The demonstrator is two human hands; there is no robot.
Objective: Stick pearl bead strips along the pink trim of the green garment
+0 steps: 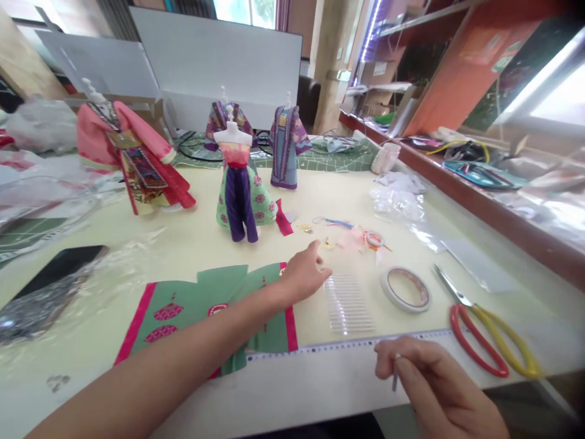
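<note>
My left hand [304,274] reaches over the right edge of a green fabric piece [219,283] with magenta borders and fan motifs. Its thumb and index finger are apart, with nothing seen between them. Small gold-coloured bits [328,244] lie just beyond the fingertips. Beside that hand is a clear sheet of pearl-like beads [350,303]. At the front right, my right hand [441,384] pinches a thin grey stick [395,375] between thumb and fingers; its kind cannot be made out. A ruler [320,349] runs along the table front, partly under the fabric.
A roll of tape [406,289] and red-and-yellow-handled scissors [484,329] lie on the right. Dressed doll forms stand behind, the nearest in a green and purple skirt [240,201]. A phone [55,280] lies left; ribbons and thread [361,236] lie beyond the bead sheet.
</note>
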